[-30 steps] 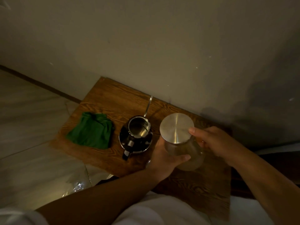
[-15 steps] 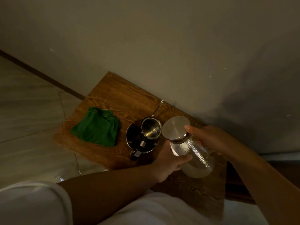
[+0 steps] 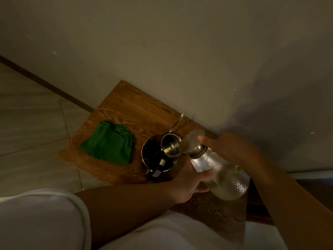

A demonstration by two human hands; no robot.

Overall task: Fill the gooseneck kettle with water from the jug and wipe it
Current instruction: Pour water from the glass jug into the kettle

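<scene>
A glass jug [image 3: 228, 179] with a round metal lid [image 3: 191, 143] is tilted steeply to the left, its lid end touching the open mouth of the steel gooseneck kettle [image 3: 169, 146]. The kettle stands on a wooden table [image 3: 126, 109], its thin spout pointing towards the wall and its black handle towards me. My left hand [image 3: 189, 181] grips the jug's lower side. Gripping the jug's neck and upper side is my right hand [image 3: 228, 148], one finger lying on the lid. I cannot see any water flowing.
A crumpled green cloth [image 3: 110, 143] lies on the table left of the kettle. The table stands against a plain wall [image 3: 180, 51]. Tiled floor [image 3: 32, 123] lies to the left. My white sleeve and clothing fill the bottom of the view.
The jug has gone from upright to steeply tilted, and its lid end has moved left onto the kettle's mouth. Both hands stayed on the jug.
</scene>
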